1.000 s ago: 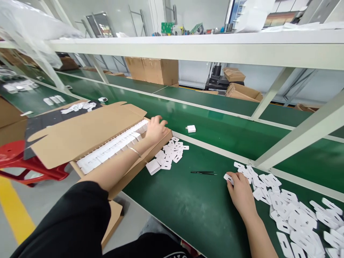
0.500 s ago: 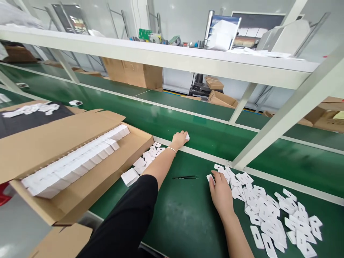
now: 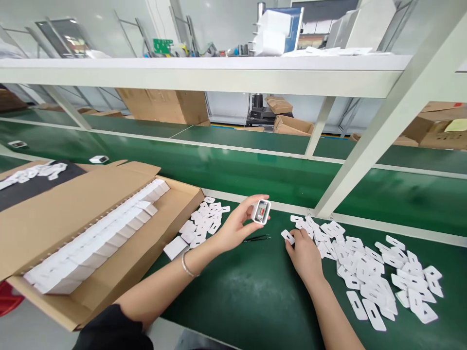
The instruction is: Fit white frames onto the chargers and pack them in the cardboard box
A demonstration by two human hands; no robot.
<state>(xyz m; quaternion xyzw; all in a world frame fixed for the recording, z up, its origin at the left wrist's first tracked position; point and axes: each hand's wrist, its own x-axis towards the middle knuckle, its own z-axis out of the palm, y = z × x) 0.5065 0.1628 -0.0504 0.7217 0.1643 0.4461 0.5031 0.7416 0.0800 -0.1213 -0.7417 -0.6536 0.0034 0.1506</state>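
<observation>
My left hand [image 3: 242, 221] holds a small white housing [image 3: 261, 212] between thumb and fingers, its open end facing me and parts showing inside. To the right, my right hand [image 3: 303, 250] pinches a white plate with a slot [image 3: 288, 236] at the left edge of a pile of similar plates [image 3: 359, 265]. Black tweezers [image 3: 257, 238] lie on the green table [image 3: 233, 296] between the hands, partly behind my left hand. Left of my left hand are smaller loose white pieces [image 3: 207, 218] and a white block [image 3: 175, 248].
A cardboard box [image 3: 182, 209] with a row of white housings [image 3: 102, 243] stands at the left. Behind it, a white unit [image 3: 98, 159] rests on the green surface. A pale shelf beam [image 3: 204, 80] crosses above, and a slanted post [image 3: 372, 126] rises at the right.
My left hand has come back from the rear green surface toward me, bringing the white housing up over the table. My right hand still holds the plate. The view has shifted slightly.
</observation>
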